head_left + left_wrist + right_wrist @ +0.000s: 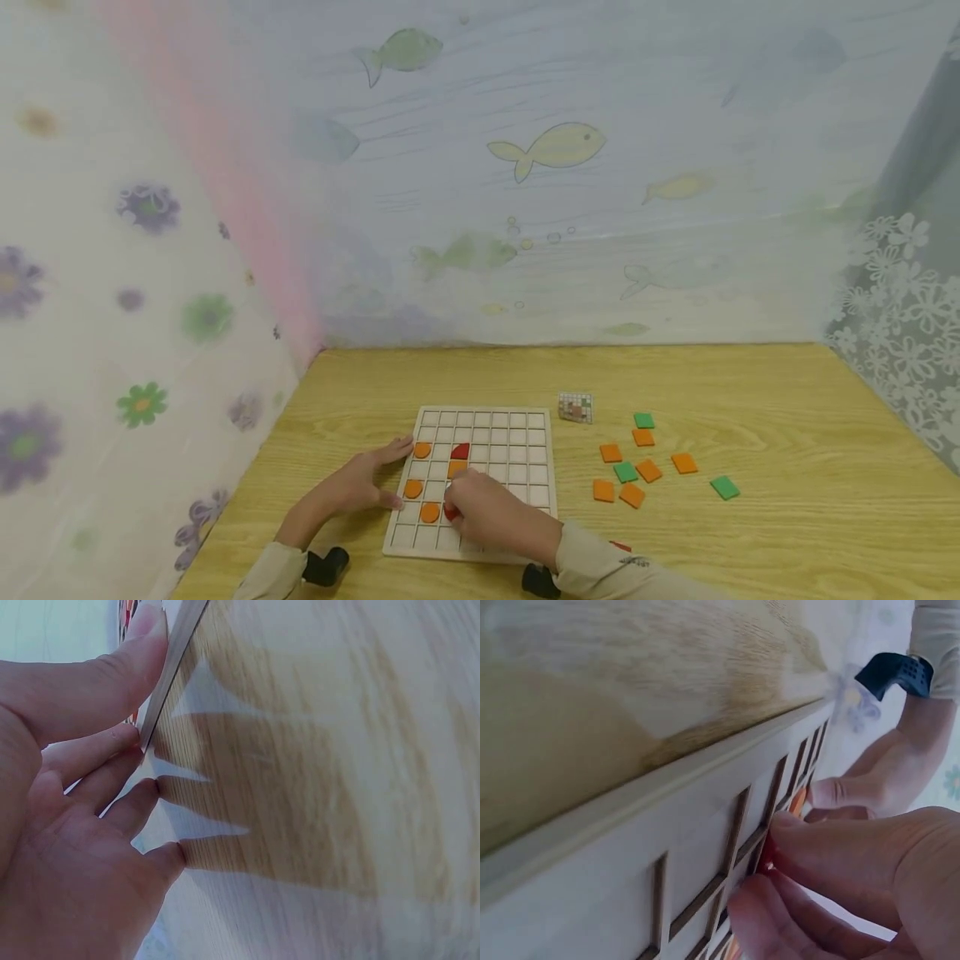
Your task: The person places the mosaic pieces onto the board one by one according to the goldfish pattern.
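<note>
I see right hand (487,508) pinching red piece (451,512) just beside nearest orange disc (430,512); left hand (356,482), fingers spread, touches gridded board (517,435).

The left hand (360,485) is spread, its thumb (105,690) well apart from the fanned fingers (133,807), and the left forearm (302,518) slants in from the lower left. The right hand (483,507) shows its back from above — thumb and fingers together in a pinch — with the right wrist (542,535) to its lower right.
</note>
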Action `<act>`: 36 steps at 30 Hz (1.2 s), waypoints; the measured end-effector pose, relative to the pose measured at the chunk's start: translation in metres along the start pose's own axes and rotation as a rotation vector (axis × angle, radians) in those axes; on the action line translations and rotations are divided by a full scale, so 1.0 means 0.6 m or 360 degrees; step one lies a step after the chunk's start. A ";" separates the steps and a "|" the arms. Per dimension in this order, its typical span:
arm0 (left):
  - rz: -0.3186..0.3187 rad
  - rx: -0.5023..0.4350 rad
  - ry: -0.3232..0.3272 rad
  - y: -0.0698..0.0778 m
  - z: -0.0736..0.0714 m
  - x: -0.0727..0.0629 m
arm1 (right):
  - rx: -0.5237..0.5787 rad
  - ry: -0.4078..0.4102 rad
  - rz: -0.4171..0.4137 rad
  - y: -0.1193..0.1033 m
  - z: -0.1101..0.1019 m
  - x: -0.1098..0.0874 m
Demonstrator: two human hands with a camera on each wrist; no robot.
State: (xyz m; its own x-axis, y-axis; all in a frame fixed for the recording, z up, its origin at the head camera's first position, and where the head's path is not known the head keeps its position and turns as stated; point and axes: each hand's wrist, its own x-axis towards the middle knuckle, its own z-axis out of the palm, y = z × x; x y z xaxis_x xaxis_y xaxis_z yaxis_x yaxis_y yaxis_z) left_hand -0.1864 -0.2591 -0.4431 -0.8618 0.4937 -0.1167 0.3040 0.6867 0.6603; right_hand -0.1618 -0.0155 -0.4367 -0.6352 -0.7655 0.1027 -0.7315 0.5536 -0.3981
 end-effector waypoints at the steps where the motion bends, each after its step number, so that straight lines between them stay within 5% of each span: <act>1: 0.0002 -0.0002 -0.0001 0.000 0.000 -0.001 | -0.0030 -0.0002 0.0009 -0.003 0.000 0.000; 16: -0.0012 0.0023 0.0000 -0.004 0.003 0.000 | 0.0003 0.0021 -0.0093 0.005 -0.006 -0.009; 36: -0.0027 0.0059 0.0007 -0.007 0.003 0.001 | 0.0283 0.0112 0.0004 0.087 -0.051 -0.095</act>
State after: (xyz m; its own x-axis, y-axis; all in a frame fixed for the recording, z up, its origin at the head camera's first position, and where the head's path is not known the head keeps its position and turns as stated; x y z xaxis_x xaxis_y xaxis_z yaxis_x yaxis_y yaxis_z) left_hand -0.1877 -0.2608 -0.4473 -0.8689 0.4792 -0.1243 0.3038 0.7143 0.6304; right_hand -0.1716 0.0670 -0.4356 -0.6572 -0.7360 0.1623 -0.6785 0.4840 -0.5526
